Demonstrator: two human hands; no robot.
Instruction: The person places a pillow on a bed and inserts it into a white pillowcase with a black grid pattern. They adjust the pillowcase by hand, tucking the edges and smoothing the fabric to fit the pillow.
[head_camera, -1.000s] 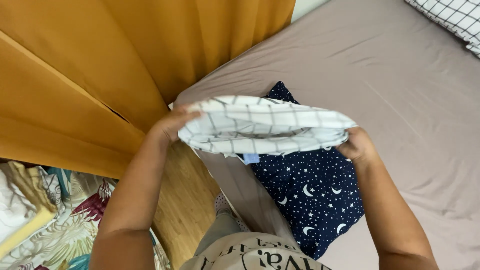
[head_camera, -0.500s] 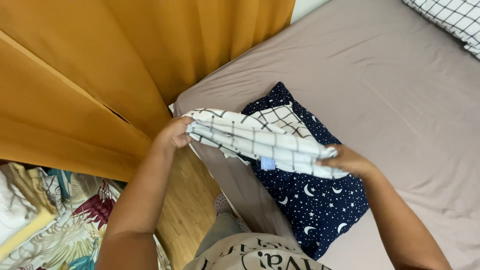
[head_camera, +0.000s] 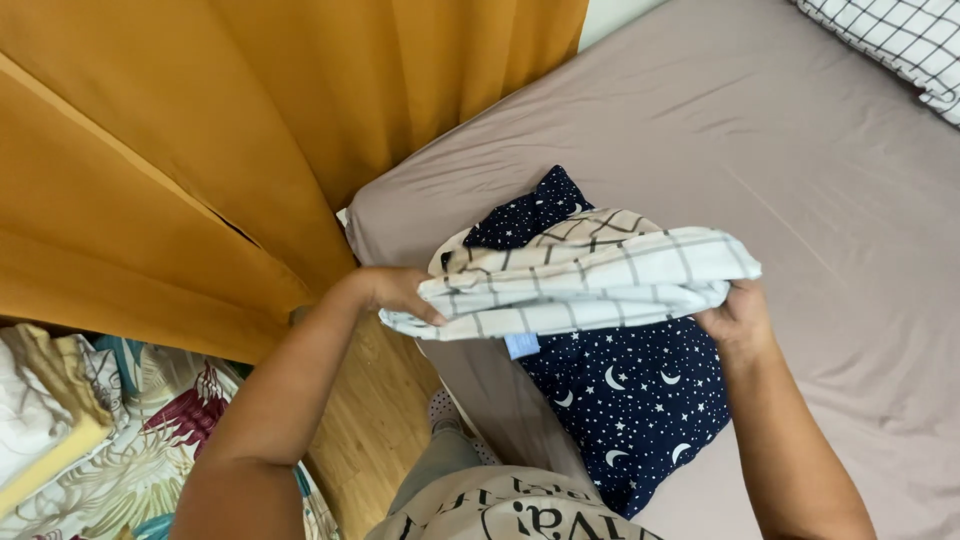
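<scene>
The left hand (head_camera: 395, 292) was closed over the left end of a folded white pillowcase with a thin dark grid pattern (head_camera: 590, 280), and the right hand (head_camera: 735, 318) pinched its right end, fingers curled under the cloth. The pillowcase was held level above the bed, its long axis running left to right between the two hands; a small blue tag (head_camera: 521, 346) hung from its lower edge. Beneath it lay a dark navy pillow printed with white stars and moons (head_camera: 630, 400), resting on the taupe fitted sheet of the bed (head_camera: 800, 170) near the bed's corner. To the left hung an orange curtain (head_camera: 250, 130). At the far corner lay a white grid-patterned pillow (head_camera: 900, 40).
</scene>
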